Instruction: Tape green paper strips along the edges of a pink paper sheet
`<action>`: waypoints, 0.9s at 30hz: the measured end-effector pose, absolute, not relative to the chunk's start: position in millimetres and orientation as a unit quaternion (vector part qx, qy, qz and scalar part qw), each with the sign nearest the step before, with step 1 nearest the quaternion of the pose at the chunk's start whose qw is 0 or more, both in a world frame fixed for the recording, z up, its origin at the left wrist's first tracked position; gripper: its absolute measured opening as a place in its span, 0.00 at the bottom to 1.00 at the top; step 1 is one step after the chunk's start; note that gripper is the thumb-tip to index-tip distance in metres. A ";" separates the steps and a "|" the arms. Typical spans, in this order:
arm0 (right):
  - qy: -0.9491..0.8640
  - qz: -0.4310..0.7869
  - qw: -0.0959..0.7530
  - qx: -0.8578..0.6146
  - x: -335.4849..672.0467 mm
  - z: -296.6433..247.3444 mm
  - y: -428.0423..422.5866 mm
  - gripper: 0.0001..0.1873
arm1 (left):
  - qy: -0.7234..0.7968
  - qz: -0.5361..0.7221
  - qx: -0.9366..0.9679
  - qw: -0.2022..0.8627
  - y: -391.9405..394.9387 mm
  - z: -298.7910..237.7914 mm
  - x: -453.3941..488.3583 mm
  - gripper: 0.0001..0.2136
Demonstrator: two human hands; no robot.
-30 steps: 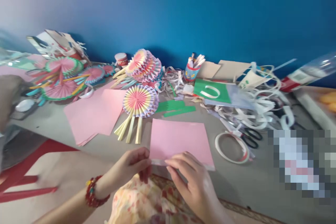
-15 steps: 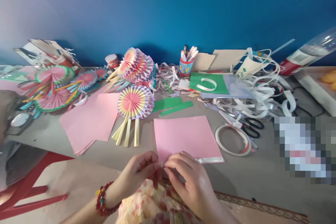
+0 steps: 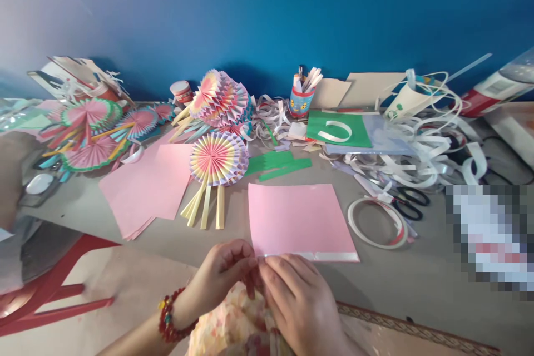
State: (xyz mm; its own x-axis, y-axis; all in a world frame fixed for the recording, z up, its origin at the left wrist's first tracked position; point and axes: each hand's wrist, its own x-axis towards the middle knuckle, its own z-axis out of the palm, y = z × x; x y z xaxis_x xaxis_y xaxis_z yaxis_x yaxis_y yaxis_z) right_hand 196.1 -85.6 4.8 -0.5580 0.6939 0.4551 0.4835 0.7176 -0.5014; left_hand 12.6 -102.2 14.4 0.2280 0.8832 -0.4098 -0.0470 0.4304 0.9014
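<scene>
A pink paper sheet (image 3: 298, 219) lies in front of me, with a strip of white double-sided tape (image 3: 337, 256) along its near edge. My left hand (image 3: 231, 272), with a red bead bracelet on the wrist, is closed in a pinch at the sheet's near left corner. Whatever its fingertips hold is too small to make out. My right hand (image 3: 300, 295) covers the left part of the taped edge, its fingers together and their tips almost touching the left hand; its thumb is hidden. A roll of tape (image 3: 354, 228) lies right of the sheet.
Black-handled scissors (image 3: 411, 203) lie beyond the tape roll, near tangled white strips (image 3: 387, 167). A folded paper rosette (image 3: 219, 158), green strips (image 3: 283, 167) and more pink sheets (image 3: 150, 189) lie across the table. A pen cup (image 3: 301, 103) stands near the blue wall.
My right hand's fingers have flattened and come down over the tape at the near edge. The left hand keeps its pinch at the corner. The view has shifted slightly.
</scene>
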 end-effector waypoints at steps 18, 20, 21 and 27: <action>-0.827 0.297 0.313 -0.360 202.1 5.9 -72.8 0.09 | 0.514 0.326 0.443 0.658 -105.4 10.9 11.2 0.16; -0.830 0.299 0.302 -0.361 202.2 6.8 -72.0 0.09 | 0.511 0.324 0.443 0.662 -106.5 10.0 11.0 0.15; -0.831 0.300 0.297 -0.361 202.2 7.3 -71.8 0.09 | 0.509 0.324 0.442 0.664 -106.9 9.5 11.0 0.15; -0.832 0.299 0.289 -0.367 201.2 7.7 -71.7 0.09 | 0.510 0.319 0.451 0.660 -106.6 9.7 11.3 0.15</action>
State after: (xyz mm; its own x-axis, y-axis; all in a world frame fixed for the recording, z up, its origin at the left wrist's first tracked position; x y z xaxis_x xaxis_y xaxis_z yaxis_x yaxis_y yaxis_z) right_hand 201.2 -71.7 7.7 -0.5636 0.7833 0.2623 0.4379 0.5526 -0.7091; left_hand 11.3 -106.6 9.7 0.2775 0.8801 -0.3853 0.0386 0.3905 0.9198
